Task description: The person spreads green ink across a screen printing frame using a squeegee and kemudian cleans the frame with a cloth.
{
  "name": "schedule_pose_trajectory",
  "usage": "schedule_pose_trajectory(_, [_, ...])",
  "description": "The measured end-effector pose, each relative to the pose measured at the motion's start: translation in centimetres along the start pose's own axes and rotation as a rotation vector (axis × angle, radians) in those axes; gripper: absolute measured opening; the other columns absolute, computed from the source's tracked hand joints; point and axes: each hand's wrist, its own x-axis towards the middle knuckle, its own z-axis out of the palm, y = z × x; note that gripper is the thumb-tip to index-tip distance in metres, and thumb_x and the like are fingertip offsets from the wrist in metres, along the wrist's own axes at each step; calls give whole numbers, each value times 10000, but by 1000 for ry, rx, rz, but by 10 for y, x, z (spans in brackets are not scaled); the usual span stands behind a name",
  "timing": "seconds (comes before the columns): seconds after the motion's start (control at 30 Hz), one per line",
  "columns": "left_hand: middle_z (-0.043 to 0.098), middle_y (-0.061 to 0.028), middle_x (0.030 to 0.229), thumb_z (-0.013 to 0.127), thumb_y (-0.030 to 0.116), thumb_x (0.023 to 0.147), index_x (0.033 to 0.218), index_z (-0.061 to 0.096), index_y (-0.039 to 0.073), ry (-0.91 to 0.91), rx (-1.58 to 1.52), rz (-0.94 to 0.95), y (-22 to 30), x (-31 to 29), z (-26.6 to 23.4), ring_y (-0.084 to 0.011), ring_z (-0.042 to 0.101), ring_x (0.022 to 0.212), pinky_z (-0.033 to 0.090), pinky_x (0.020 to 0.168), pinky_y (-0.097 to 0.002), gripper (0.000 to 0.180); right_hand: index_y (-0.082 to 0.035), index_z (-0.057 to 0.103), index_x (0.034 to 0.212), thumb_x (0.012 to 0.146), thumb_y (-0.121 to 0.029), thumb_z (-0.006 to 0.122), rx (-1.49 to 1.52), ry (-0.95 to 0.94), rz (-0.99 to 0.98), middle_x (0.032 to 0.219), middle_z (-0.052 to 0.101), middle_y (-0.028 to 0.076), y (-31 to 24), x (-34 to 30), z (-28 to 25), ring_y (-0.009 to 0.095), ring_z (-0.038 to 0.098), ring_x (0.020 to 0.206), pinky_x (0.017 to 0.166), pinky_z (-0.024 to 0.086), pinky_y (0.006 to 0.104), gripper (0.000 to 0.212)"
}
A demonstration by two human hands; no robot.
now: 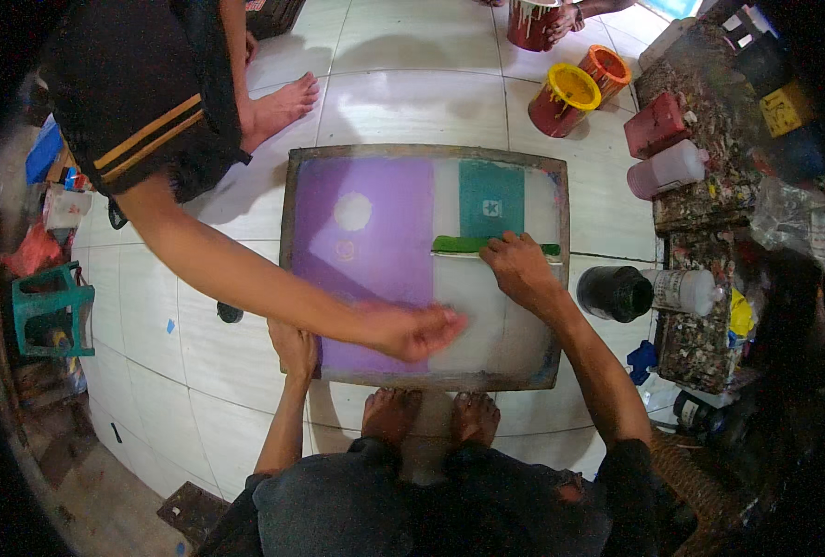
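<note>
A wooden-framed printing screen lies on the floor before my feet, one half purple and the other pale grey. My right hand is closed over a long squeegee coated with green ink, set across the pale half. Just beyond it is a teal rectangle with a small pale emblem. At the screen's left edge, my left hand grips the frame; its fingers are partly hidden. Another person's arm reaches over the purple half, with its blurred hand above the screen's middle.
Tubs of yellow ink and orange ink stand at the far right. A co-worker's hand touches a dark red bucket. Bottles and a black jar line the right side. A green stool is at left.
</note>
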Motion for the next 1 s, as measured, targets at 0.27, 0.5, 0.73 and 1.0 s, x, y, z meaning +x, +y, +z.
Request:
schedule_pose_trajectory(0.27, [537, -273, 1348, 481, 357, 1068, 1416, 463, -53, 62, -39, -148, 16, 4, -6, -434, 512, 1249, 401, 1075, -500, 538, -60, 635, 1112, 899, -136, 576, -13, -129, -86, 1044, 645, 112, -41, -57, 10, 283, 599, 1054, 900, 464, 461, 234])
schedule_pose_trajectory(0.5, [535, -278, 1341, 490, 379, 1064, 1412, 463, -55, 67, -82, -122, 15, 3, -9, -427, 519, 1238, 404, 1065, -501, 557, -43, 641, 1168, 875, -173, 628, 102, -253, -23, 1152, 637, 117, -91, -120, 19, 297, 585, 1089, 938, 451, 490, 320])
schedule_pose_trajectory(0.73, [540, -281, 1329, 482, 371, 1068, 1417, 459, -60, 68, -45, -127, 11, 2, -7, -426, 517, 1232, 407, 1058, -502, 555, -33, 638, 1242, 845, -174, 656, 139, -237, -32, 1184, 623, 130, -127, -163, 24, 302, 581, 1095, 924, 456, 504, 422])
schedule_pose_trajectory(1.0, [535, -281, 1342, 491, 343, 1066, 1418, 461, -54, 75, -36, -148, 9, 2, -5, -433, 518, 1240, 404, 1074, -495, 532, -54, 654, 1185, 844, -171, 648, 42, -123, 23, 1140, 646, 112, -104, -123, 17, 299, 590, 1079, 875, 471, 495, 361])
